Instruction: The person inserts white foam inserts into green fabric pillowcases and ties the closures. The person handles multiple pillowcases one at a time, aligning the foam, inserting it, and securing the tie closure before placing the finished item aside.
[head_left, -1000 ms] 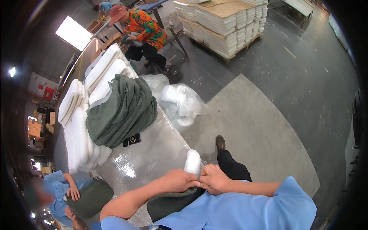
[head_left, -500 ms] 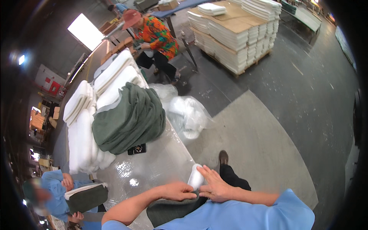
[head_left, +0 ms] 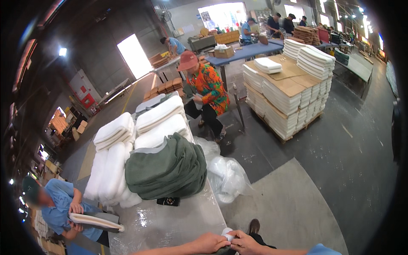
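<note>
At the lower edge my left hand [head_left: 213, 242] and my right hand [head_left: 245, 243] meet at the mouth of a dark green fabric cover [head_left: 223, 251], mostly cut off by the picture's edge. A roll of white padding [head_left: 228, 233] pokes out between them. My left fingers are closed on the cover's edge. My right fingers are bent and pinched against the padding and the cover beside it. Ahead on the plastic-covered table [head_left: 178, 221] lies a heap of green fabric covers [head_left: 168, 168], with a small black object [head_left: 168, 201] at its near side.
Stacks of white padding [head_left: 114, 131] stand behind the heap. At the left a co-worker [head_left: 63, 199] holds a green cover with white padding. Another person in a patterned top [head_left: 210, 87] sits beyond. Clear plastic bags [head_left: 229, 178] lie right of the table, before a loaded pallet [head_left: 289, 89].
The view has tilted upward, so my hands sit lower in the picture. My right fingers, spread over the padding before, are now drawn in. The co-worker at left has tilted their cover.
</note>
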A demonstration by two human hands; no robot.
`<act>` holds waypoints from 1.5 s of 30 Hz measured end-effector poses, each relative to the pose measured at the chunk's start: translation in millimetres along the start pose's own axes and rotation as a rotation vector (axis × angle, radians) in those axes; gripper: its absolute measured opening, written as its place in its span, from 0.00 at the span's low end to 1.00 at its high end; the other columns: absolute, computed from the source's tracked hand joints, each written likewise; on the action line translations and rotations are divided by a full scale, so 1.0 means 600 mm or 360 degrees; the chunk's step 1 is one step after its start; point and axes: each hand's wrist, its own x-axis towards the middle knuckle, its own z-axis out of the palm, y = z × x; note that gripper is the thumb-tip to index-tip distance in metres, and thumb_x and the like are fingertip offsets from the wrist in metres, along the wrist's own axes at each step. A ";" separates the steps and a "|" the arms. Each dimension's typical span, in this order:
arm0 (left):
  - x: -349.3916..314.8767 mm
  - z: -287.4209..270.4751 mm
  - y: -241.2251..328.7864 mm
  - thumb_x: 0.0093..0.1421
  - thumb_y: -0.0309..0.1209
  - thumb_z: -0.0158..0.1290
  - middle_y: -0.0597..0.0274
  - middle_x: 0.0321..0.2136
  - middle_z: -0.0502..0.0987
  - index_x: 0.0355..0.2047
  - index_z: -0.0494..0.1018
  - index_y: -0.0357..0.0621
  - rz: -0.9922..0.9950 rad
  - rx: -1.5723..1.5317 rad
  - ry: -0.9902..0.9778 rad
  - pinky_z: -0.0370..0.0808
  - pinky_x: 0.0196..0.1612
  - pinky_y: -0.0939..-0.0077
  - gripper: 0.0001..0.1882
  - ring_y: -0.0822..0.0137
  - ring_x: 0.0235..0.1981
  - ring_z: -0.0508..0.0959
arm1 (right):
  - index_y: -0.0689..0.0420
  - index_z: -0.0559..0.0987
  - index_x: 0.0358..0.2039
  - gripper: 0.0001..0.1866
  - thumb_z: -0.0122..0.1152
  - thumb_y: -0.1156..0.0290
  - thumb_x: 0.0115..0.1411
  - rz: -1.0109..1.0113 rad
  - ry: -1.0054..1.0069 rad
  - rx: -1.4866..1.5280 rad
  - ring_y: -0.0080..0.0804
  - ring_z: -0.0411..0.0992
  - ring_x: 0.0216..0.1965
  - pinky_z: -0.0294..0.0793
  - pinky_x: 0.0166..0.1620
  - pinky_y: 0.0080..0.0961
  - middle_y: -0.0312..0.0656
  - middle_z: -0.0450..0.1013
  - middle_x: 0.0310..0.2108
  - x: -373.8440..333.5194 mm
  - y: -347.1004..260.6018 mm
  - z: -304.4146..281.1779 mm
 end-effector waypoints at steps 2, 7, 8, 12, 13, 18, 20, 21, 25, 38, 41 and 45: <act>0.004 0.014 -0.011 0.73 0.48 0.52 0.45 0.35 0.85 0.42 0.85 0.51 0.0094 -0.0024 0.0278 0.79 0.40 0.53 0.18 0.46 0.33 0.85 | 0.57 0.84 0.48 0.11 0.65 0.71 0.67 0.0002 0.0037 0.0016 0.48 0.73 0.56 0.73 0.59 0.39 0.51 0.73 0.54 0.006 0.001 -0.003; 0.014 0.018 -0.025 0.74 0.45 0.52 0.46 0.36 0.85 0.43 0.85 0.48 0.0248 -0.0017 0.0439 0.80 0.40 0.53 0.18 0.44 0.35 0.85 | 0.56 0.86 0.48 0.12 0.64 0.69 0.67 0.0072 0.0067 -0.0043 0.48 0.77 0.54 0.77 0.56 0.38 0.49 0.77 0.53 0.016 0.005 -0.007; 0.017 0.019 -0.024 0.74 0.45 0.52 0.46 0.36 0.85 0.43 0.85 0.47 0.0301 0.0014 0.0471 0.80 0.40 0.53 0.17 0.43 0.36 0.85 | 0.56 0.86 0.48 0.12 0.64 0.69 0.67 0.0108 0.0075 -0.0002 0.48 0.77 0.54 0.77 0.56 0.38 0.49 0.78 0.53 0.014 0.010 -0.007; 0.033 0.014 -0.014 0.73 0.44 0.53 0.45 0.36 0.85 0.43 0.84 0.44 0.0358 0.0129 0.0449 0.80 0.40 0.53 0.18 0.42 0.36 0.84 | 0.57 0.86 0.50 0.13 0.65 0.69 0.66 0.0173 0.0102 0.0122 0.49 0.75 0.58 0.75 0.60 0.37 0.50 0.76 0.57 0.012 0.019 -0.011; 0.033 0.007 -0.006 0.72 0.44 0.54 0.43 0.35 0.85 0.42 0.84 0.44 0.0387 0.0222 0.0405 0.80 0.40 0.52 0.17 0.41 0.36 0.83 | 0.57 0.85 0.50 0.14 0.65 0.69 0.66 0.0171 0.0107 0.0141 0.49 0.75 0.59 0.74 0.62 0.37 0.51 0.75 0.59 0.010 0.017 -0.012; 0.013 0.012 -0.015 0.69 0.45 0.59 0.45 0.40 0.82 0.38 0.81 0.40 0.0817 0.0480 0.0888 0.78 0.43 0.53 0.18 0.45 0.40 0.81 | 0.60 0.84 0.54 0.16 0.67 0.70 0.67 0.0061 0.0276 0.0031 0.61 0.62 0.71 0.62 0.72 0.45 0.63 0.58 0.73 0.018 -0.002 0.013; 0.022 -0.009 -0.008 0.69 0.44 0.57 0.44 0.53 0.78 0.34 0.77 0.39 0.0994 0.0525 0.0848 0.76 0.51 0.54 0.18 0.43 0.52 0.77 | 0.62 0.83 0.53 0.15 0.64 0.73 0.67 -0.0075 0.0266 -0.0086 0.57 0.65 0.70 0.65 0.70 0.44 0.60 0.63 0.72 0.020 -0.004 0.009; 0.024 -0.007 -0.015 0.68 0.42 0.58 0.43 0.54 0.76 0.34 0.76 0.39 0.1017 0.0473 0.0826 0.75 0.52 0.53 0.17 0.41 0.52 0.76 | 0.62 0.83 0.49 0.12 0.65 0.72 0.67 -0.0014 0.0173 -0.0018 0.56 0.67 0.68 0.67 0.69 0.43 0.59 0.64 0.69 0.025 -0.004 0.007; 0.055 0.007 -0.023 0.68 0.38 0.59 0.43 0.53 0.75 0.33 0.75 0.37 0.1046 0.0107 0.0568 0.74 0.54 0.52 0.15 0.40 0.52 0.75 | 0.61 0.85 0.47 0.10 0.66 0.75 0.67 0.0222 0.0030 0.0099 0.48 0.75 0.58 0.75 0.58 0.35 0.50 0.75 0.58 0.002 0.024 0.001; 0.090 -0.002 -0.061 0.71 0.42 0.57 0.53 0.34 0.74 0.29 0.77 0.35 0.0442 -0.0677 0.0318 0.71 0.43 0.64 0.21 0.58 0.38 0.74 | 0.65 0.83 0.52 0.15 0.62 0.73 0.68 0.0704 0.0056 0.0413 0.46 0.75 0.61 0.72 0.64 0.35 0.51 0.77 0.60 0.049 -0.001 -0.019; 0.117 0.013 -0.098 0.71 0.45 0.56 0.48 0.37 0.78 0.27 0.79 0.35 0.0328 -0.0823 0.0268 0.73 0.42 0.60 0.24 0.52 0.38 0.77 | 0.66 0.83 0.51 0.15 0.62 0.72 0.67 0.0740 0.0036 0.0336 0.45 0.77 0.57 0.73 0.61 0.34 0.50 0.79 0.55 0.057 0.019 -0.017; 0.128 0.028 -0.132 0.69 0.47 0.59 0.47 0.37 0.76 0.26 0.77 0.33 0.0228 -0.1168 0.0263 0.72 0.41 0.60 0.26 0.56 0.36 0.76 | 0.66 0.83 0.50 0.14 0.62 0.72 0.67 0.0804 -0.0029 0.0303 0.44 0.78 0.55 0.75 0.59 0.33 0.50 0.80 0.54 0.068 0.042 -0.018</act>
